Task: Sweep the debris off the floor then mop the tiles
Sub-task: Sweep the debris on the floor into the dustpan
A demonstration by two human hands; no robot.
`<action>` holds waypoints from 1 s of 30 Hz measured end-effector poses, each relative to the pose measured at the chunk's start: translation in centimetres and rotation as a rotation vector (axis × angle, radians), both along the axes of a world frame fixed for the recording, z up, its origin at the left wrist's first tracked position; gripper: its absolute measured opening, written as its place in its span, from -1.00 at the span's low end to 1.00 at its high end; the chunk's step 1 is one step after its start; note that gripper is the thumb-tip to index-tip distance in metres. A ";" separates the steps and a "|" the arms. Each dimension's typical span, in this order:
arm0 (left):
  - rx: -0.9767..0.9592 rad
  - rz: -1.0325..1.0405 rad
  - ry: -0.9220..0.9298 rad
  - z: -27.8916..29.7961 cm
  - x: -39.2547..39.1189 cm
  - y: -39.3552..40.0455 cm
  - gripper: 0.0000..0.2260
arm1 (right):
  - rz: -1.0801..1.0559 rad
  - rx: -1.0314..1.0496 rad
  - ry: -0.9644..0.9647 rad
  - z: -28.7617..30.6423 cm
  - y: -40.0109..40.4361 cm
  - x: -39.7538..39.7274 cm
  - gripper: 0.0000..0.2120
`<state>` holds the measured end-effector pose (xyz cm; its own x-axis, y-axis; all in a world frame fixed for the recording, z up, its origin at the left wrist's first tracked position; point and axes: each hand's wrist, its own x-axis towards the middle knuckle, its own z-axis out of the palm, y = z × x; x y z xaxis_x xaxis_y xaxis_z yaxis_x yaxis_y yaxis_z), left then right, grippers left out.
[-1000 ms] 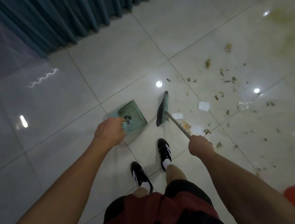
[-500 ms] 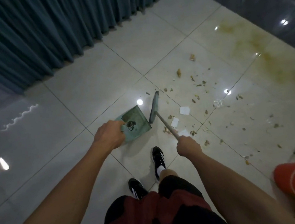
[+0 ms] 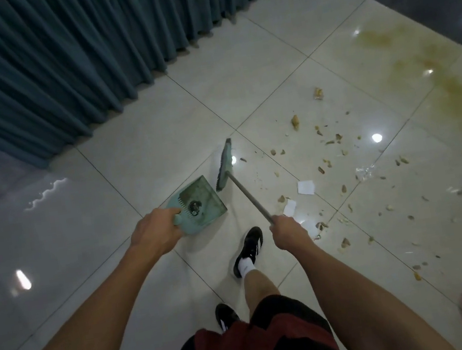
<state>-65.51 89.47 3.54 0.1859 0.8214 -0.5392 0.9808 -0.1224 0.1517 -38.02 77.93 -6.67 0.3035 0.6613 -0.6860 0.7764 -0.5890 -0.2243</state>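
Head view, sole entry.

Dustpan [image 3: 198, 204]: teal, gripped at its handle by the left hand [image 3: 155, 234], fingers curled round it. It is held low over the tiles [image 3: 138, 158], mouth turned toward the broom, probably so that debris can be pushed straight in. A dark clump is seen inside it.

Broom [image 3: 224, 165]: its shaft is gripped in the right hand [image 3: 288, 232], fingers wrapped round it. The long axis runs from that hand up and to the left, ending in the head just beside the dustpan mouth. The head's own length is set roughly crosswise to the shaft, pointing away from the person.

Debris [image 3: 326, 161]: brown crumbs and white paper scraps are scattered to the right of the broom, well apart from the dustpan; none is judged gathered yet.

Stain [image 3: 423, 70]: yellowish, at upper right, left for mopping.

Curtain [image 3: 73, 57]: hung along the far edge.
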 end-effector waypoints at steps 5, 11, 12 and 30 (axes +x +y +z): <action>-0.033 -0.009 0.049 -0.6 2.5 6.6 -0.61 | -0.029 -0.025 0.116 -0.8 7.6 1.2 -0.74; -0.079 -0.009 0.063 -1.2 4.9 12.7 -0.78 | -0.044 -0.095 0.169 -1.1 15.5 2.6 -0.64; -0.083 -0.009 0.065 -1.2 5.1 13.4 -0.79 | -0.029 -0.106 0.156 -1.1 16.1 2.8 -0.64; -0.080 -0.532 0.071 -0.7 11.0 20.7 -0.81 | -0.408 -0.264 -0.003 1.4 9.6 1.9 -0.69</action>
